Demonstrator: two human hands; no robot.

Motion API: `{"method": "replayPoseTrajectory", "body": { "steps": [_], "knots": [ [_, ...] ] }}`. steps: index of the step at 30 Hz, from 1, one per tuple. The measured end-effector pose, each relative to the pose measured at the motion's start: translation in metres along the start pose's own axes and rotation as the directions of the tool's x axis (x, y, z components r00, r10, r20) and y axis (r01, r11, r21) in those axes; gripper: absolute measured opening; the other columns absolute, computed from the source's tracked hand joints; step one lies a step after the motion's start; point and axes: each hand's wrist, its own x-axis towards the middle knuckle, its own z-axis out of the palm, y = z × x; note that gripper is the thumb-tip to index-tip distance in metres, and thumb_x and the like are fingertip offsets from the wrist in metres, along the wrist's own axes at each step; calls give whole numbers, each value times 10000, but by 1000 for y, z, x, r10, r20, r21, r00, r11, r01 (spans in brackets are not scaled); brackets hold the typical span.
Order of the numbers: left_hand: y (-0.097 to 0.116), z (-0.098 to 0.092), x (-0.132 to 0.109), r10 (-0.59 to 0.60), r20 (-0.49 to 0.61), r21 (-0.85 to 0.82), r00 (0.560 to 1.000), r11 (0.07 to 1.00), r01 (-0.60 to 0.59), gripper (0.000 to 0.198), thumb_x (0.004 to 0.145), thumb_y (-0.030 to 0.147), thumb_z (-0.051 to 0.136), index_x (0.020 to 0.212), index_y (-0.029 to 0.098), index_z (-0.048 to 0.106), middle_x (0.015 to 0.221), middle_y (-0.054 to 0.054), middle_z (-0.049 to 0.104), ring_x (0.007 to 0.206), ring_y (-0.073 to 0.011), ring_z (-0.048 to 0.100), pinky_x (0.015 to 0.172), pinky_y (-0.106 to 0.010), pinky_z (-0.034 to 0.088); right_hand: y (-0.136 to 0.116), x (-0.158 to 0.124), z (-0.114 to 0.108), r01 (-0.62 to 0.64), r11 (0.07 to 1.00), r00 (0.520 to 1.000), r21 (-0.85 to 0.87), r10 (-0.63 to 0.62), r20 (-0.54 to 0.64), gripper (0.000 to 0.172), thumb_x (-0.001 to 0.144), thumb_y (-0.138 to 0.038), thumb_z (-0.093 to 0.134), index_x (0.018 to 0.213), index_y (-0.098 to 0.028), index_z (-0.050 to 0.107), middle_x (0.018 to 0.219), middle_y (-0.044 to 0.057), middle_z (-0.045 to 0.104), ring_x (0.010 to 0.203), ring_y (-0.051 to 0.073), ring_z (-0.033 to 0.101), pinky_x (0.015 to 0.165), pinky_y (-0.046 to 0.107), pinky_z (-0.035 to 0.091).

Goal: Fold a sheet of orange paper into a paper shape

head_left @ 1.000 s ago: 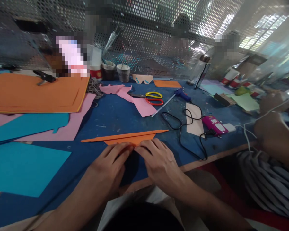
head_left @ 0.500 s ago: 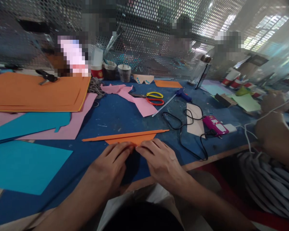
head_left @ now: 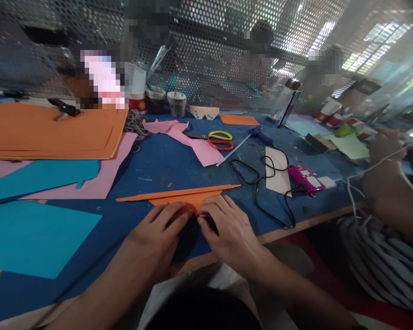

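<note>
A folded piece of orange paper (head_left: 189, 197) lies on the blue table, a long narrow folded strip along its far side. My left hand (head_left: 158, 227) is closed over its near left edge with bent fingers, the thumb mostly hidden. At the near corner, my right hand (head_left: 229, 227) pinches the same paper between thumb and fingertips. Both hands' fingertips almost meet there. Beyond the paper lie scissors (head_left: 220, 140) with yellow and red handles, beside pink paper offcuts (head_left: 203, 152).
Orange sheets (head_left: 48, 133) and blue paper (head_left: 41, 233) cover the left. To the right are a blue glue gun (head_left: 260, 135), its looping black cable (head_left: 258, 201) and a magenta box (head_left: 305, 178). Cups (head_left: 176, 103) stand at the back. A co-worker's arm (head_left: 382, 178) rests far right.
My right fingers have shifted on the orange paper, and the thumb now shows under its near corner. My left hand stays almost in place.
</note>
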Motion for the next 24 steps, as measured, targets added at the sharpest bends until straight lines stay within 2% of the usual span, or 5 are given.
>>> {"method": "replayPoseTrajectory", "body": {
  "steps": [3,7,12,19,24],
  "knots": [
    [0,2,-2,0,19,-7,1000,1000,0,611,791,144,595,1396,57,570,1362,-221,650,1216,-383,593,1002,-566,589,-2,4,3,-88,996,996,24,89,-2,38,1006,-184,612,987,-200,641,1057,47,697,1009,227,614,924,405,516],
    [0,3,-2,-12,41,3,999,1000,11,619,800,76,560,1419,67,555,1385,-205,645,1250,-370,583,1049,-557,560,-3,8,11,-157,985,986,76,161,-43,70,963,-169,644,909,-212,632,1100,32,674,1010,210,618,906,389,522],
    [1,2,-2,-31,51,-16,998,999,32,618,770,99,588,1388,85,588,1392,-197,645,1256,-370,592,1055,-547,566,-4,8,20,-160,985,977,68,167,-131,89,927,-171,640,852,-214,618,1112,41,671,1059,223,637,940,393,526],
    [-1,3,-3,-50,70,0,996,999,50,580,784,102,619,1363,68,614,1389,-198,656,1250,-370,605,1052,-553,575,-8,13,26,-176,978,976,-110,159,-149,127,857,-130,599,761,-212,594,1037,70,688,972,248,654,874,409,543],
    [1,2,-2,-7,60,-27,998,1000,9,440,813,168,660,1249,110,678,1341,-176,690,1277,-391,600,1063,-572,565,-6,9,23,-149,988,978,-40,142,-152,113,867,-138,589,789,-219,576,1060,68,680,1024,244,642,910,404,534]
  ]
}}
